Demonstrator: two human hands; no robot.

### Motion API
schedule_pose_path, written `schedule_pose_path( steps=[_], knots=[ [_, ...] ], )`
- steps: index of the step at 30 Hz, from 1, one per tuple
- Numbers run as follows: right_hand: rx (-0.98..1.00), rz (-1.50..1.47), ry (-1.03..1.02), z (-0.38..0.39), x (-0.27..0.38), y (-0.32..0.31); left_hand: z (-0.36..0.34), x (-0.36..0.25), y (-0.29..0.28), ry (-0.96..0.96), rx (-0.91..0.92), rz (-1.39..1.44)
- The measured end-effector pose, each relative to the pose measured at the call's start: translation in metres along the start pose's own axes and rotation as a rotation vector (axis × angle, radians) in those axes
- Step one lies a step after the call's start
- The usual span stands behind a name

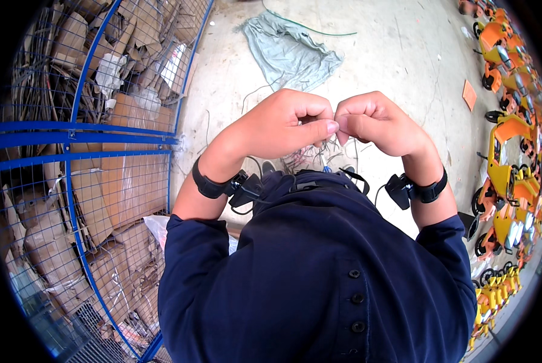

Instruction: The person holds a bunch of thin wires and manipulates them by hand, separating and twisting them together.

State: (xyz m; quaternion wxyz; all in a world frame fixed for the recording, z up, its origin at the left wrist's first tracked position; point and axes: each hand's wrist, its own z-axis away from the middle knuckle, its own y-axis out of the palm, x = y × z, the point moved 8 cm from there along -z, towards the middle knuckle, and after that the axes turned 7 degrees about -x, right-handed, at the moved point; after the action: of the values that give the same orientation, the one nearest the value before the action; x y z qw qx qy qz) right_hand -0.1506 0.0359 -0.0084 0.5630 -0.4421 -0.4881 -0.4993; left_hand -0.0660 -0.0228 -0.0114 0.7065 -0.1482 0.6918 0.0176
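In front of my body, my left hand [286,121] and my right hand [377,124] meet at the fingertips. The fingers of both are curled, with thumb and forefinger pinched. Whatever lies between them, if anything, is too small or hidden to name. Below the hands, partly covered by them, a loose heap of thin dark and reddish strands [304,158] lies on the floor by my feet. A small blue item [326,169] shows at the heap's near edge. Each wrist wears a black strap with a small device.
On the left stands a blue wire-mesh cage [71,136] full of flattened cardboard [135,193]. A grey-green woven sack [289,51] and a green cord [328,33] lie ahead. Rows of orange and yellow toy-like bikes [504,157] line the right. An orange card [469,95] lies near them.
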Motion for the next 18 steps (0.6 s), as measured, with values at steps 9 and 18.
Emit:
schedule_pose_path(
  steps=[9,18],
  knots=[
    [-0.039,-0.458,-0.051,0.006,-0.002,0.006,0.003,-0.015,0.012,0.173,0.096,0.548],
    [-0.001,-0.899,-0.225,-0.003,0.012,-0.002,0.000,-0.019,0.026,0.267,0.107,0.602]
  ],
)
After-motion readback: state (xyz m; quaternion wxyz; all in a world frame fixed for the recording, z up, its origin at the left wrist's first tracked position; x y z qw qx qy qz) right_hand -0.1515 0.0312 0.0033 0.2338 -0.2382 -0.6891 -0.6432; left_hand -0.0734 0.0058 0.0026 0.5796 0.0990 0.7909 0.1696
